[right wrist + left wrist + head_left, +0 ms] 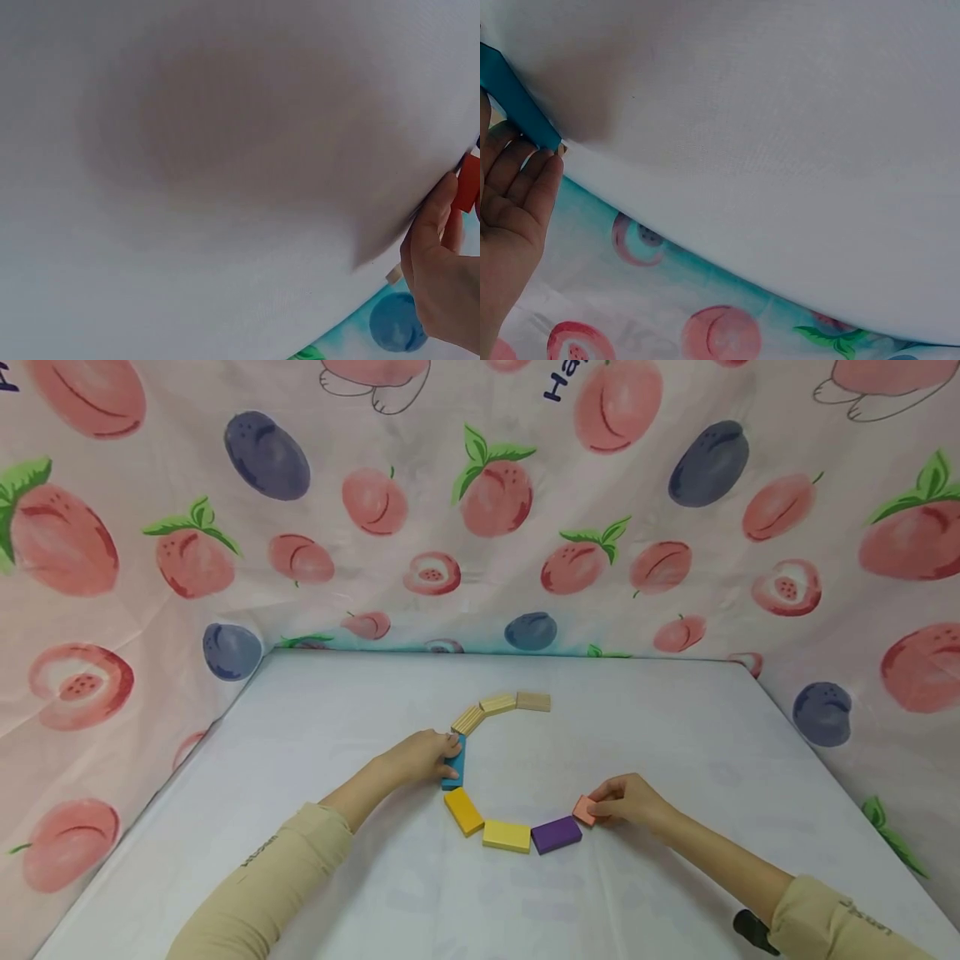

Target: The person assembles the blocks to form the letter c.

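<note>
Several flat blocks lie end to end in an open curve on the white table. My left hand (pixel 422 755) grips the blue block (pixel 454 778) on the curve's left side, between thumb and fingers. The left wrist view shows this blue block (pixel 521 101) at the fingertips. On the right, my right hand (pixel 633 800) pinches a salmon-red block (pixel 582 810) beside the purple block (pixel 557 835). Part of that red block (pixel 469 182) shows at the right wrist view's edge. Between blue and purple lie an orange-yellow block (pixel 463 812) and a yellow block (pixel 506 836).
Three plain wooden blocks (pixel 498 704) continue the curve at the back, beyond the left hand. A fruit-print curtain (pixel 450 527) hangs behind and along both sides of the white table (pixel 360 877). A dark object (pixel 752 931) shows by the right sleeve.
</note>
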`<state>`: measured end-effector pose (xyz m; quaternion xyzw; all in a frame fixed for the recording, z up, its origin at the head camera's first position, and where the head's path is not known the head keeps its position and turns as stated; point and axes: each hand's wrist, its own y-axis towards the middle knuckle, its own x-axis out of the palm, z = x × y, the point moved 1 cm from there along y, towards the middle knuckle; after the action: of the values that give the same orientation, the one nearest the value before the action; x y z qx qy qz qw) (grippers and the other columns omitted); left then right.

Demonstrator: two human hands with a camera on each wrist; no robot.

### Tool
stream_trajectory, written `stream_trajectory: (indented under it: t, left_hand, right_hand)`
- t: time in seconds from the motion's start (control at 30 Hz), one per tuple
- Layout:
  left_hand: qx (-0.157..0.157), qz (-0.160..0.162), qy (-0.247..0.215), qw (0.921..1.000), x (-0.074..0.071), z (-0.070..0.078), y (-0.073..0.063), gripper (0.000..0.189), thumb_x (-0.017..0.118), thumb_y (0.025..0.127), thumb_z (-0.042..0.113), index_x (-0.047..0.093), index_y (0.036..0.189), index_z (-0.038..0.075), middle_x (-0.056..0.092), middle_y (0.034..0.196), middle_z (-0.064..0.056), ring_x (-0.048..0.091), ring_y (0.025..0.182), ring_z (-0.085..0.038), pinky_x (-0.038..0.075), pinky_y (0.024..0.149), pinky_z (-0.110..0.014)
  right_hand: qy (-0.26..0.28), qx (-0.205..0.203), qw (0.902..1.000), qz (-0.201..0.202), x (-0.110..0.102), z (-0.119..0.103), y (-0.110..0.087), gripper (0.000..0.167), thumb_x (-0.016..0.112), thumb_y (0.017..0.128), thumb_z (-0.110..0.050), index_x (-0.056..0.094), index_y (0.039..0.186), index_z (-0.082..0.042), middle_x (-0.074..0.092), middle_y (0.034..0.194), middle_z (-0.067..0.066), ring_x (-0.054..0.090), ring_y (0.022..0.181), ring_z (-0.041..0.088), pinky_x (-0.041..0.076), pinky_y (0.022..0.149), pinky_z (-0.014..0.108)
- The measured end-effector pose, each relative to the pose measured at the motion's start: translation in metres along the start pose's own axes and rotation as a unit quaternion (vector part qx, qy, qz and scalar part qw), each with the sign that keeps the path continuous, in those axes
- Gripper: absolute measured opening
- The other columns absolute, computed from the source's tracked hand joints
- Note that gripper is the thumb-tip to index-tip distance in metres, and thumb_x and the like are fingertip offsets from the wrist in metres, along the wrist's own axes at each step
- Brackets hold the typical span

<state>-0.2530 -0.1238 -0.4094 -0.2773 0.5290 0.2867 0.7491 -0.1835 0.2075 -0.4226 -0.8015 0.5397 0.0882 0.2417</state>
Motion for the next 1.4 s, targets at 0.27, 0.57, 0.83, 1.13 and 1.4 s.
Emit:
stream_trajectory:
  t: [0.27,0.57,0.83,1.13,1.4]
  left_hand:
    - [-0.004,0.004,-0.006,1.0,0.0,0.0,0.001,0.053,0.067,0.085,0.027,0.055,0.126,-0.004,0.047,0.137,-0.023,0.05,0.125,-0.036,0.043,0.104,-0.045]
    - [0.0,0.006,0.001,1.0,-0.001,0.0,0.001,0.053,0.068,0.085,0.027,0.055,0.125,-0.005,0.05,0.134,-0.023,0.053,0.121,-0.035,0.044,0.102,-0.044]
    - [0.007,0.003,0.016,0.9998,-0.002,0.0,0.001,0.052,0.068,0.085,0.027,0.056,0.124,-0.005,0.051,0.134,-0.023,0.055,0.119,-0.034,0.045,0.101,-0.044]
    - [0.013,0.011,0.006,0.9998,-0.001,0.001,0.002,0.051,0.069,0.084,0.026,0.058,0.122,-0.005,0.054,0.131,-0.023,0.056,0.118,-0.035,0.045,0.101,-0.044]
    - [-0.013,0.02,0.016,0.9996,-0.001,0.0,0.004,0.052,0.071,0.082,0.029,0.06,0.121,-0.003,0.057,0.131,-0.019,0.059,0.115,-0.032,0.047,0.1,-0.043]
  right_hand:
    - [-0.031,0.013,0.9994,-0.006,-0.001,0.0,-0.001,0.023,0.066,0.083,-0.004,0.063,0.098,0.013,0.065,0.085,0.007,0.059,0.073,0.01,0.056,0.067,0.023]
    - [-0.026,-0.009,0.9987,-0.044,-0.004,0.003,0.002,0.025,0.066,0.084,-0.006,0.061,0.099,0.013,0.065,0.085,0.006,0.059,0.075,0.01,0.056,0.069,0.023]
    - [-0.028,-0.006,0.9979,-0.057,-0.005,0.003,0.005,0.024,0.068,0.083,-0.008,0.062,0.097,0.011,0.064,0.083,0.002,0.057,0.075,0.01,0.054,0.067,0.021]
    - [-0.042,0.017,0.9977,-0.049,-0.004,0.003,0.005,0.024,0.07,0.083,-0.011,0.063,0.096,0.007,0.063,0.082,0.001,0.054,0.073,0.01,0.051,0.065,0.021]
    - [-0.04,0.011,0.9973,-0.061,-0.005,0.003,0.009,0.026,0.069,0.085,-0.015,0.062,0.098,0.006,0.062,0.081,-0.002,0.055,0.075,0.011,0.052,0.066,0.021]
